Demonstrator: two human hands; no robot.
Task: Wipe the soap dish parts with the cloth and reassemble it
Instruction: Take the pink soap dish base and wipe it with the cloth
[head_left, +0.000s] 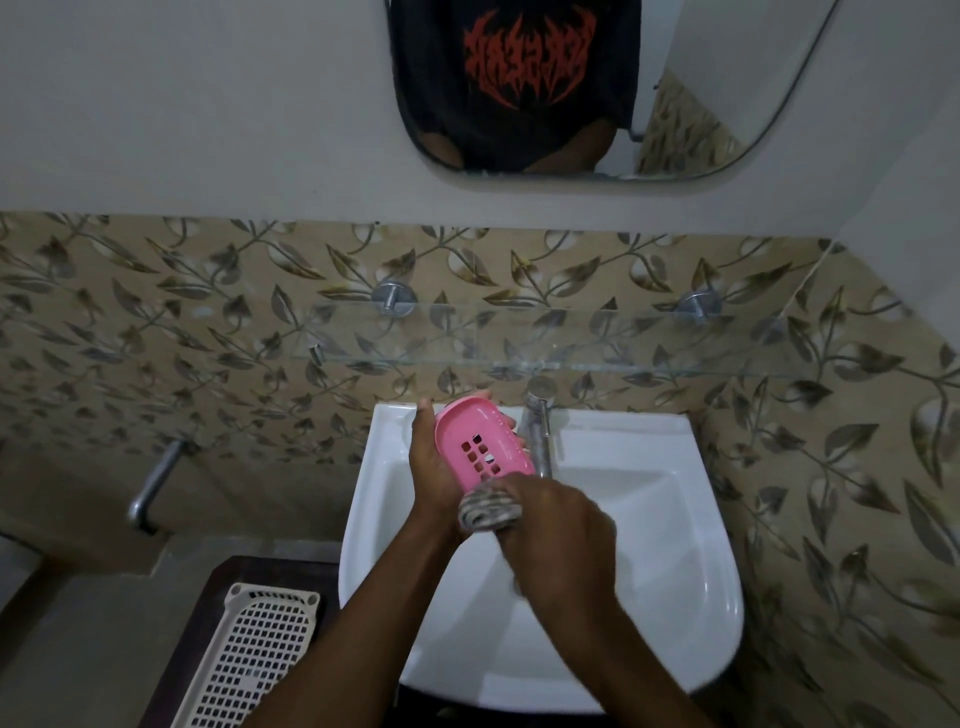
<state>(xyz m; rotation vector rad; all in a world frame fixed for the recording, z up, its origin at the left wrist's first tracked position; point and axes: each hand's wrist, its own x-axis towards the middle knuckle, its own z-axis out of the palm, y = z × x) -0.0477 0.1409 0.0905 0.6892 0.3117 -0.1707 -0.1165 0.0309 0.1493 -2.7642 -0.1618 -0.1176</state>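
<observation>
A pink soap dish part (483, 441) with a grid of square drain holes is held tilted above the white sink (649, 519). My left hand (434, 467) grips it from the left side, fingers wrapped behind it. My right hand (556, 530) is closed on a bunched grey striped cloth (485, 509), which presses against the lower end of the pink part. I cannot see any other part of the soap dish.
A metal tap (540, 426) stands just right of the dish. A glass shelf (545, 343) on metal brackets juts out above the sink. A beige perforated basket (249, 660) lies on a dark stand at lower left. A mirror (571, 88) hangs on the wall.
</observation>
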